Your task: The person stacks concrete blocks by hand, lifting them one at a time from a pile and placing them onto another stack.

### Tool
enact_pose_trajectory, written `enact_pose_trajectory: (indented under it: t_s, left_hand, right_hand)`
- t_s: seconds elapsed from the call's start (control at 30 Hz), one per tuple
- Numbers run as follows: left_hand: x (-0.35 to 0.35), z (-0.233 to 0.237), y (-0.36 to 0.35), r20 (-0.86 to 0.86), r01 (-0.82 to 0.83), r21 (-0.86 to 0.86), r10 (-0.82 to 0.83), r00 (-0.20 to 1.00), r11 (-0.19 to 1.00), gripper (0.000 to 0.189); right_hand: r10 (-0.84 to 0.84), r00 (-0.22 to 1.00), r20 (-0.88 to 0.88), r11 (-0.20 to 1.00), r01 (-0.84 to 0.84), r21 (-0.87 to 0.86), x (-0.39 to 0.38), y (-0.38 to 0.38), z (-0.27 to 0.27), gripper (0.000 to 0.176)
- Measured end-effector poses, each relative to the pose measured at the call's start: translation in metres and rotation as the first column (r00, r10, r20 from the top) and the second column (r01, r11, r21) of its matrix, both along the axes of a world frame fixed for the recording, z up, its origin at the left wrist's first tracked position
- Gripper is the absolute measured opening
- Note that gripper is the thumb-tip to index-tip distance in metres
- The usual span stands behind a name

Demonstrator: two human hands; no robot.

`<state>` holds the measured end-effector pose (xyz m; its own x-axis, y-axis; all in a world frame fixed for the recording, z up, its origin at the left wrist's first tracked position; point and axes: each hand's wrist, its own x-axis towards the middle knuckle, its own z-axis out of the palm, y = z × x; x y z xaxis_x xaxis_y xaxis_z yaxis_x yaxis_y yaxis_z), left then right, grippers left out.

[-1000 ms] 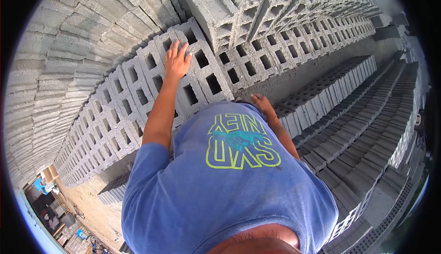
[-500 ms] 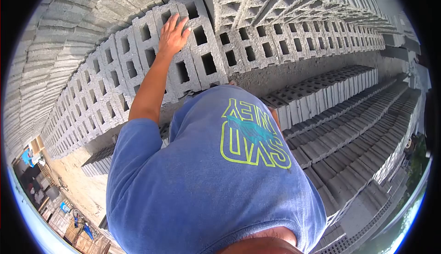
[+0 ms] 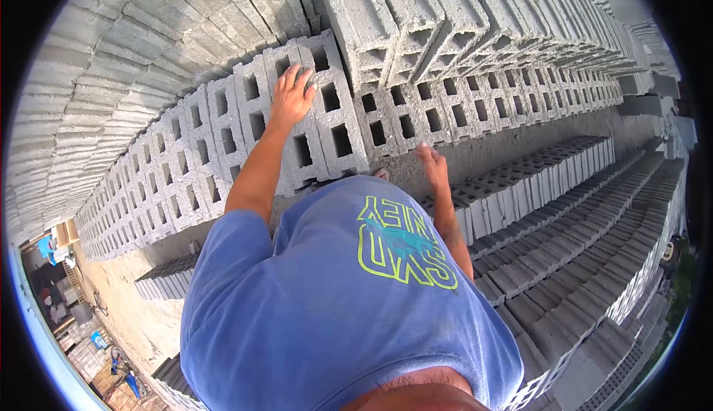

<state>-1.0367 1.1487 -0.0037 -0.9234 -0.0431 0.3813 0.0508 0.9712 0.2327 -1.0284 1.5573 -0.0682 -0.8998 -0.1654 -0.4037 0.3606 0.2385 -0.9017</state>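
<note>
My left hand (image 3: pixel 292 99) rests on top of a row of grey hollow concrete blocks (image 3: pixel 214 132), near the row's right end, with its fingers spread. Beside my torso on the right, my right hand (image 3: pixel 431 164) hangs above the ground strip, fingers apart and holding nothing. The end block (image 3: pixel 341 114) of the row stands just right of my left hand, its square holes facing up. Further right, more blocks (image 3: pixel 364 24) stand stacked on top of a lower row of blocks (image 3: pixel 468 106).
A tall wall of stacked blocks (image 3: pixel 96 99) rises at the left. Low rows of blocks (image 3: pixel 549 262) lie at the right. A bare ground strip (image 3: pixel 512 132) runs between the rows. A bicycle (image 3: pixel 126 374) is at the lower left.
My right hand has come into view on the right. The blocks sit lower in the view, and my left hand is still on the block row.
</note>
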Motion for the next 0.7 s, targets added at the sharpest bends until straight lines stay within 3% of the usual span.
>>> enact_pose_trajectory:
  t_s: [0.13,0.2,0.27,0.3,0.37,0.4,0.47,0.53,0.6,0.67,0.7]
  left_hand:
    - [-0.001,0.003,0.003,0.061,-0.045,-0.019,0.046,0.997,0.999,0.042]
    - [-0.001,0.005,0.004,0.067,-0.026,-0.019,0.028,0.997,0.999,0.042]
    - [0.000,0.010,0.006,0.098,-0.059,0.005,0.058,0.994,0.998,0.043]
    - [-0.001,0.005,0.004,0.078,-0.055,-0.021,0.057,0.995,0.998,0.043]
    - [-0.002,-0.002,0.001,0.061,-0.049,-0.022,0.050,0.997,0.999,0.043]
    - [-0.001,-0.002,0.001,0.056,-0.054,-0.016,0.055,0.997,0.998,0.043]
    - [0.000,-0.001,-0.001,0.044,-0.036,-0.012,0.037,0.998,0.999,0.044]
    - [0.001,-0.002,-0.002,0.026,-0.020,0.019,0.020,0.999,1.000,0.044]
    - [-0.003,0.000,-0.006,0.019,-0.023,0.026,0.023,1.000,0.999,0.044]
    - [-0.001,-0.003,-0.001,0.029,-0.051,0.049,0.050,0.998,0.997,0.042]
    - [0.004,-0.003,0.001,0.033,-0.052,0.068,0.050,0.998,0.996,0.042]
  right_hand:
    - [-0.007,0.999,-0.051,0.897,-0.016,-0.442,-0.049,-0.115,0.124,0.056]
    - [-0.117,0.993,0.005,0.789,0.096,-0.606,-0.075,-0.167,0.155,0.061]
    - [-0.282,0.926,0.251,0.743,0.376,-0.553,-0.101,-0.208,0.175,0.060]
    - [-0.287,0.927,0.242,0.736,0.375,-0.563,-0.110,-0.220,0.177,0.060]
    - [-0.375,0.855,0.358,0.588,0.518,-0.621,-0.122,-0.236,0.177,0.051]
    - [-0.379,0.857,0.351,0.585,0.515,-0.627,-0.127,-0.240,0.175,0.051]
    - [-0.481,0.761,0.435,0.526,0.647,-0.551,-0.131,-0.248,0.174,0.038]
    - [-0.516,0.752,0.410,0.581,0.660,-0.477,-0.123,-0.238,0.171,0.039]
    - [-0.428,0.823,0.374,0.584,0.568,-0.580,-0.111,-0.223,0.158,0.046]
    - [-0.339,0.858,0.385,0.488,0.510,-0.708,-0.091,-0.204,0.147,0.046]
    - [-0.290,0.884,0.367,0.524,0.467,-0.712,-0.073,-0.189,0.150,0.047]
